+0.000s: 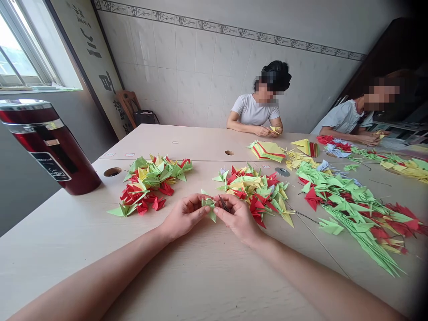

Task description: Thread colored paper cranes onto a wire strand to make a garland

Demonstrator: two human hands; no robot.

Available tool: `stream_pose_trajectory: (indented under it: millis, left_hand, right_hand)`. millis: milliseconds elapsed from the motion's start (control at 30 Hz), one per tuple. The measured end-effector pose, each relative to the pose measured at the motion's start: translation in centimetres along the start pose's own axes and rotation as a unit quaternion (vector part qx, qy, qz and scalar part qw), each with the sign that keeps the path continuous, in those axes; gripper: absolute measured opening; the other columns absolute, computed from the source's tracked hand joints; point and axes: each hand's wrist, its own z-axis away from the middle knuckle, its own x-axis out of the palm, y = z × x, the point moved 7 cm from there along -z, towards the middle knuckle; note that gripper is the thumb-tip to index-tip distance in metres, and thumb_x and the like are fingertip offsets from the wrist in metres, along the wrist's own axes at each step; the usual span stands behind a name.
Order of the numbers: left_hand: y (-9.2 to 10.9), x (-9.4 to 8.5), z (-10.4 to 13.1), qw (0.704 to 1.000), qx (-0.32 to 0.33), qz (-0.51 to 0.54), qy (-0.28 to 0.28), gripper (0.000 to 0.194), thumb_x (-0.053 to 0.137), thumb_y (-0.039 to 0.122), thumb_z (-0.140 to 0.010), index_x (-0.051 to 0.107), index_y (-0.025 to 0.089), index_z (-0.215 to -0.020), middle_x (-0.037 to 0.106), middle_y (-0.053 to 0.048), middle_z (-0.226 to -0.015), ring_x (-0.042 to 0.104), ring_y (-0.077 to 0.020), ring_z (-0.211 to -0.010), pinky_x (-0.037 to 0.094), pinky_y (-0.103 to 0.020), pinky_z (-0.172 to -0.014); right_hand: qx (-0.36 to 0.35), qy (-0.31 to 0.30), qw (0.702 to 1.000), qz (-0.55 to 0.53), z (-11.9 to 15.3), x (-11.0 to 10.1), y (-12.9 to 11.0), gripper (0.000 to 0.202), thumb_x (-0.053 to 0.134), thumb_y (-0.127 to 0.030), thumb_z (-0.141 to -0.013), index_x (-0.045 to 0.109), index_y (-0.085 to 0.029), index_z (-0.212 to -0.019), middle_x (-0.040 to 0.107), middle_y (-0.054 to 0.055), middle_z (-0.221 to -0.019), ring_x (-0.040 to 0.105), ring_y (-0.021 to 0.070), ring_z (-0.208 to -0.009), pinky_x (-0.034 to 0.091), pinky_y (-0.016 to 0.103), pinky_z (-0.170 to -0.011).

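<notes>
Over the near part of the table, my left hand pinches a light green folded paper crane between thumb and fingers. My right hand meets it from the other side, closed around a slim dark pointed tool whose exact kind I cannot make out. The right fingertips touch the crane's edge. Just behind my right hand lies a pile of red, green and yellow paper cranes. Another crane pile sits beyond my left hand.
A dark red flask stands at the left edge of the table. Strung cranes spread along the right. Stacked coloured paper lies farther back. Two co-workers sit across, handling yellow paper. Cable holes pierce the tabletop.
</notes>
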Motion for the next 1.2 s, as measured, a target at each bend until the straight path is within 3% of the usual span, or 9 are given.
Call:
stream_pose_trajectory:
  millis: [133,367,567,700,933,1067,1200]
  left_hand:
    - [-0.1,0.0,-0.1,1.0,0.002,-0.009,0.011,0.018,0.062,0.028,-0.075,0.063,0.014,-0.087,0.067,-0.005,-0.086,0.058,-0.0145,-0.079,0.046,-0.027,-0.076]
    - [-0.5,-0.1,-0.1,1.0,-0.005,0.004,0.03,0.024,0.067,0.026,-0.069,0.062,0.014,-0.089,0.068,-0.006,-0.091,0.06,-0.0153,-0.081,0.047,-0.028,-0.076]
    - [-0.6,0.0,-0.1,0.997,-0.021,0.06,0.053,0.023,0.069,0.024,-0.067,0.064,0.015,-0.088,0.068,-0.004,-0.086,0.06,-0.0149,-0.081,0.046,-0.028,-0.078]
    - [-0.8,-0.5,0.2,0.986,-0.066,0.105,0.115,0.027,0.073,0.023,-0.063,0.065,0.016,-0.087,0.066,0.0,-0.074,0.057,-0.0115,-0.069,0.044,-0.025,-0.069]
    - [-1.3,-0.9,0.2,0.984,-0.068,0.103,0.125,0.014,0.072,0.025,-0.066,0.066,0.014,-0.073,0.062,0.0,-0.071,0.049,-0.0085,-0.063,0.039,-0.021,-0.061]
    - [-1.8,-1.1,0.2,0.969,-0.097,0.192,0.125,0.012,0.071,0.022,-0.067,0.063,0.014,-0.067,0.059,0.0,-0.071,0.05,-0.0081,-0.065,0.04,-0.02,-0.062]
    - [-1.9,-0.9,0.1,0.931,-0.129,0.322,0.114,0.012,0.071,0.019,-0.068,0.06,0.015,-0.068,0.055,0.002,-0.07,0.053,-0.0081,-0.067,0.042,-0.018,-0.058]
  right_hand:
    - [-0.038,-0.021,0.998,0.039,0.2,0.3,-0.4,0.015,0.06,-0.027,-0.075,0.058,-0.018,-0.087,0.058,0.001,-0.076,0.053,0.0125,-0.068,0.046,0.024,-0.062]
    - [-0.06,-0.013,0.995,0.074,0.0,0.0,-0.3,0.015,0.06,-0.03,-0.076,0.059,-0.018,-0.085,0.06,0.002,-0.078,0.056,0.0138,-0.07,0.047,0.026,-0.063]
    - [-0.097,0.003,0.989,0.112,0.4,0.0,-1.0,0.02,0.058,-0.023,-0.077,0.054,-0.019,-0.096,0.061,0.004,-0.083,0.059,0.0158,-0.077,0.049,0.028,-0.068]
    - [-0.097,-0.007,0.989,0.115,0.6,0.4,-1.2,0.026,0.057,-0.02,-0.076,0.049,-0.02,-0.101,0.06,0.003,-0.079,0.058,0.014,-0.071,0.049,0.027,-0.064]
    - [-0.086,-0.018,0.991,0.103,0.5,0.5,-1.3,0.026,0.056,-0.019,-0.076,0.049,-0.02,-0.101,0.057,-0.001,-0.072,0.054,0.0112,-0.062,0.045,0.024,-0.058]
    - [-0.079,-0.016,0.993,0.089,0.5,0.3,-1.3,0.025,0.059,-0.023,-0.076,0.051,-0.02,-0.1,0.056,0.0,-0.073,0.055,0.0115,-0.064,0.046,0.024,-0.058]
    - [-0.1,0.009,0.987,0.123,0.5,-0.3,-1.6,0.028,0.061,-0.029,-0.077,0.054,-0.019,-0.102,0.06,0.003,-0.084,0.058,0.0154,-0.078,0.048,0.028,-0.07]
